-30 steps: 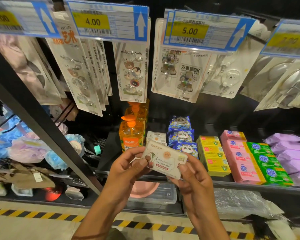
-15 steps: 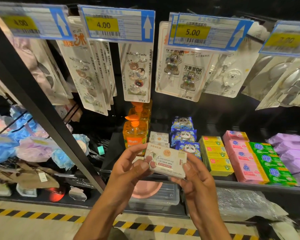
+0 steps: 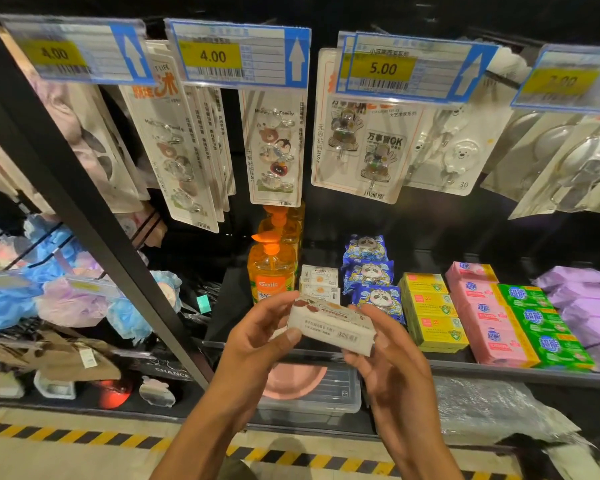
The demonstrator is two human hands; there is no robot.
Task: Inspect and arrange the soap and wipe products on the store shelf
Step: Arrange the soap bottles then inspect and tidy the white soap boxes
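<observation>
A white soap box (image 3: pixel 331 325) is held in front of the shelf, tilted so its barcode side faces me. My left hand (image 3: pixel 257 336) grips its left end and my right hand (image 3: pixel 387 348) holds its right end from below. Behind it on the black shelf (image 3: pixel 499 370) lie two matching white boxes (image 3: pixel 319 282), blue panda wipe packs (image 3: pixel 373 278), yellow soap boxes (image 3: pixel 433 311), pink soap boxes (image 3: pixel 485 313), green soap boxes (image 3: pixel 541 323) and purple wipe packs (image 3: pixel 586 306). Orange pump bottles (image 3: pixel 272 271) stand at the left.
Carded adhesive hooks (image 3: pixel 274 147) hang above under blue price tags (image 3: pixel 243 53). A black upright post (image 3: pixel 84 216) slants at the left, with bath puffs (image 3: pixel 59 299) beyond it. A clear bin (image 3: pixel 326 398) with a pink plate sits below the shelf.
The box has been turned in my hands, from its printed front facing me to its barcode side. Both hands stayed in front of the shelf.
</observation>
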